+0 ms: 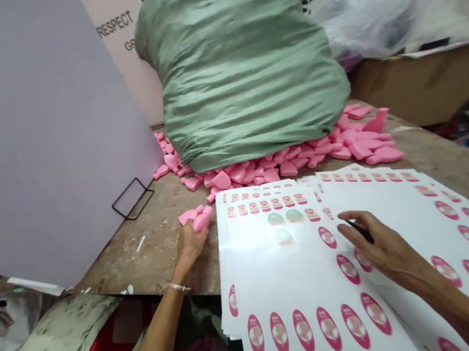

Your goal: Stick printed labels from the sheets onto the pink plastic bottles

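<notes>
My left hand is closed around several small pink bottle-shaped pieces, just left of the sticker sheets. My right hand grips a thin dark tool over the sheets; its tip is hard to make out, so I cannot tell a pen from tweezers. Beneath lies a stack of white sticker sheets, printed with pink oval labels and small rectangular ones along the top. Much of the top sheet's middle has no labels. A second group of sheets overlaps on the right.
Behind the sheets, a heap of pink pieces spreads under a large green cloth sack. A pale panel and a black wire stand are at left. A cardboard box sits at the back right.
</notes>
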A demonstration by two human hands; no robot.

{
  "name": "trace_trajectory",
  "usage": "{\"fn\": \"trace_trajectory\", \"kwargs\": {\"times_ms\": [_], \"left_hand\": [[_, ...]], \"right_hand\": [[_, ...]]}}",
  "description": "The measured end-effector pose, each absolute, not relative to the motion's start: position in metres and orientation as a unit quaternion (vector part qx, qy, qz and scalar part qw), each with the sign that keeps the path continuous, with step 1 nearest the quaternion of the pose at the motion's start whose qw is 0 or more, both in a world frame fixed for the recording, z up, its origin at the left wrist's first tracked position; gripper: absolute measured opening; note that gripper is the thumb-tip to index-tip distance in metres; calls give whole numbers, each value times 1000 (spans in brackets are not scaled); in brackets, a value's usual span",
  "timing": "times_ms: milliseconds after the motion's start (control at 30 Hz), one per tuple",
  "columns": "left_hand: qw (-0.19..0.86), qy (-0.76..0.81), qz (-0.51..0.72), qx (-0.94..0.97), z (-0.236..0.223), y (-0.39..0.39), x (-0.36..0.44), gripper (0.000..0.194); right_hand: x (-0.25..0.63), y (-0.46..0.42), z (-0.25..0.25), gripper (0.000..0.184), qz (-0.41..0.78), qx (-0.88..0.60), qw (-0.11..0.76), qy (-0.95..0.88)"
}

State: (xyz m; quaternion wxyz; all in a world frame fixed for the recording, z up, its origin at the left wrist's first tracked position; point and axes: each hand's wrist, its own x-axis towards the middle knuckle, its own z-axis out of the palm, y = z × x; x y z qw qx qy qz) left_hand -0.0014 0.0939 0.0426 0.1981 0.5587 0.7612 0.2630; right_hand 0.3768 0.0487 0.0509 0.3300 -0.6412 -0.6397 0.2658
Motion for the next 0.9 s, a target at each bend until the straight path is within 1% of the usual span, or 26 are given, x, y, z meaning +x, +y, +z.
{"fn": "trace_trajectory", "kwargs": {"times_ms": [67, 100, 167, 233, 267, 333, 433, 533, 633, 767, 900], "left_hand": [[204, 763, 305, 532, 54, 82, 5, 50], [241, 746, 346, 514, 60, 75, 12, 53], [387, 667, 446, 455, 69, 59, 35, 57], [543, 574, 491, 367, 74, 43, 64, 54], [593, 547, 490, 331, 73, 36, 79, 50], [650, 514, 482, 285, 69, 27, 106, 43], [653, 500, 499, 273, 58, 24, 132, 40], [605, 541, 500, 302, 51, 28, 143, 33], [552, 590, 481, 341, 47, 33, 148, 28], [549, 591, 487, 336, 44, 36, 152, 32], [554, 581, 480, 353, 45, 36, 150, 31]], "right_hand": [[376, 47, 56, 38, 282, -632, 327, -644], [373, 47, 58, 35, 285, -621, 321, -656], [362, 48, 59, 31, 273, -594, 303, -694], [348, 53, 58, 27, 236, -573, 281, -733], [341, 56, 56, 24, 208, -567, 272, -749], [329, 64, 50, 20, 146, -560, 252, -775], [319, 75, 39, 19, 74, -561, 215, -796], [317, 80, 31, 21, 41, -560, 195, -804], [317, 78, 27, 23, 19, -556, 196, -807], [318, 78, 25, 22, 25, -549, 218, -807], [322, 83, 22, 14, 69, -534, 247, -805]]}}
